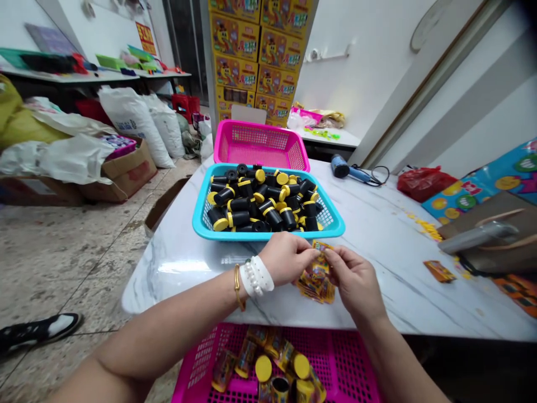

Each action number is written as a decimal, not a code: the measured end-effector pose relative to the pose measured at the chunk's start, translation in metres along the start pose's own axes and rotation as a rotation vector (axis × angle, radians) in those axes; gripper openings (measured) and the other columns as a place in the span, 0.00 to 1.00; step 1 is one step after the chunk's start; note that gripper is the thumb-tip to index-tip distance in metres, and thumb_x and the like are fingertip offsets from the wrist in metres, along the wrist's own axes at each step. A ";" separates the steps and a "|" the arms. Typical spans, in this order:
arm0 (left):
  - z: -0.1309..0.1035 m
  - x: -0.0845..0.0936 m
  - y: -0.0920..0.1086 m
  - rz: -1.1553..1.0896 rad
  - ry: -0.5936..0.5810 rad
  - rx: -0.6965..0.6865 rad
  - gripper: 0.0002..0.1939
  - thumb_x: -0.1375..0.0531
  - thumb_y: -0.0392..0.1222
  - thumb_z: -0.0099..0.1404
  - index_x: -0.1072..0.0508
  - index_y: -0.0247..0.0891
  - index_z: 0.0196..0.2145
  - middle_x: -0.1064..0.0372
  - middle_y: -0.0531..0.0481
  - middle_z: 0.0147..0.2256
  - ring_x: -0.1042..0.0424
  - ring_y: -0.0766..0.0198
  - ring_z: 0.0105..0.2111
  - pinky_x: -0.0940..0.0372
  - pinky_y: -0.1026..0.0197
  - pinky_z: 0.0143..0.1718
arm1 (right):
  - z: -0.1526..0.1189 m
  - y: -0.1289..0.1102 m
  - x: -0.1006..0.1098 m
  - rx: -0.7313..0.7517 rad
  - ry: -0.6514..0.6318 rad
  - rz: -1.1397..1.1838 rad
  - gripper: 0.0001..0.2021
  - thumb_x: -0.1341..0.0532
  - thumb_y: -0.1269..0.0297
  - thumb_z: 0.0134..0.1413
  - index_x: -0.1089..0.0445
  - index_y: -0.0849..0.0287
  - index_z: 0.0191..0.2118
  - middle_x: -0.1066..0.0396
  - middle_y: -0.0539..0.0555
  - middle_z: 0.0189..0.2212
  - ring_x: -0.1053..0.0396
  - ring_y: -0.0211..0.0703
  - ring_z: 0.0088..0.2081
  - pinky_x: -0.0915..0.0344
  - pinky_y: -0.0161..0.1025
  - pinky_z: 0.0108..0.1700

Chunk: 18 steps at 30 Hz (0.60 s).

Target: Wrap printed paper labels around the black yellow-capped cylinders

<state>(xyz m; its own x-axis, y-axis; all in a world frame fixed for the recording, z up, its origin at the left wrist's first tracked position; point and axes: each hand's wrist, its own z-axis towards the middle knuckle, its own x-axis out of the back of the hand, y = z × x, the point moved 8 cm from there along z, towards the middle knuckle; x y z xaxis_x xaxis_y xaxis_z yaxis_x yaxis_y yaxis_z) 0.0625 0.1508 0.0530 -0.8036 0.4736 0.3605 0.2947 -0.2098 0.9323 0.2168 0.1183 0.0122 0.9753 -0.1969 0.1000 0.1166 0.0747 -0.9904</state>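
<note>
Between both hands is a small yellow printed wrapper (322,246), pinched by fingertips just in front of the blue basket. My left hand (287,258), with a white band and bracelets at the wrist, is closed on its left side. My right hand (356,280) pinches the right side with thumb and finger. Under them a pile of similar wrappers (316,288) lies on the marble-patterned table (180,282). The blue basket (268,236) holds many black canisters with yellow caps (239,218). Below the table edge, a pink basket (335,358) contains several wrapped canisters (247,357).
An upright pink basket (260,154) stands behind the blue one. To the right are a blue heat gun (352,172) with its cord, a red bag (425,183) and a loose wrapper stack (439,271). Stacked yellow boxes (255,61) rise behind; a shoe (46,327) shows at left.
</note>
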 end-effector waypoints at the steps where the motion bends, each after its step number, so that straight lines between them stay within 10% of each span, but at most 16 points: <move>1: -0.002 0.006 0.004 -0.027 0.066 -0.027 0.16 0.41 0.44 0.68 0.25 0.36 0.24 0.31 0.55 0.17 0.37 0.70 0.15 0.42 0.67 0.20 | 0.001 -0.001 0.001 0.007 0.036 0.003 0.18 0.33 0.48 0.58 0.29 0.60 0.30 0.31 0.48 0.23 0.35 0.36 0.24 0.33 0.34 0.27; 6: -0.018 0.039 0.021 -0.133 0.423 -0.209 0.15 0.40 0.49 0.69 0.25 0.37 0.30 0.29 0.53 0.22 0.35 0.69 0.19 0.39 0.66 0.22 | 0.003 -0.036 0.006 0.238 0.226 -0.209 0.23 0.40 0.45 0.64 0.34 0.58 0.25 0.40 0.46 0.18 0.43 0.34 0.21 0.43 0.32 0.22; 18: -0.029 0.055 0.026 -0.199 0.613 -0.265 0.07 0.34 0.44 0.64 0.22 0.38 0.34 0.26 0.51 0.27 0.40 0.71 0.19 0.41 0.65 0.21 | 0.014 -0.072 -0.009 0.454 0.332 -0.375 0.22 0.40 0.49 0.66 0.32 0.58 0.24 0.39 0.46 0.17 0.43 0.35 0.21 0.43 0.34 0.25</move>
<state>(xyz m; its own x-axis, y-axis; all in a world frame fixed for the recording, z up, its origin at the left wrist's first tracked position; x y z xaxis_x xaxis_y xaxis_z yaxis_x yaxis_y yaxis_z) 0.0113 0.1463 0.0961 -0.9992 -0.0274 0.0290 0.0376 -0.4079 0.9123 0.2022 0.1282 0.0843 0.7526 -0.5742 0.3225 0.5739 0.3318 -0.7487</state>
